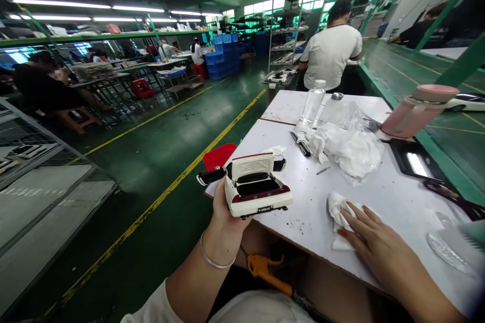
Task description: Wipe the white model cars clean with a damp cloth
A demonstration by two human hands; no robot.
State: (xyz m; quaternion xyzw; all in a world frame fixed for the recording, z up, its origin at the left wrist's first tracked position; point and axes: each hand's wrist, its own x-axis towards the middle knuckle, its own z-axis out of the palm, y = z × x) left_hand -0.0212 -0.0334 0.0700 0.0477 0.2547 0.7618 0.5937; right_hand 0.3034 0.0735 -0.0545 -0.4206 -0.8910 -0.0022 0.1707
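Observation:
My left hand (227, 212) holds up a white model car (261, 204) from below, above the table's near left corner. The car's rear faces me, with a dark red light strip and a small plate reading NSX. Its rear lid (252, 165) stands raised over a black compartment, and dark-lined doors stick out on both sides. On the tabletop, my right hand (373, 242) has its fingers over a crumpled white tissue (335, 209), gripping it between thumb and fingers. The tissue's underside is hidden.
On the white table (273, 232) are dark crumbs, a clear bottle (314, 103), crumpled plastic bags (352, 151), a pink flask (420, 111), a phone (415, 161) and scissors (450, 197). An orange air gun (265, 270) hangs below the edge. A co-worker (331, 50) sits ahead.

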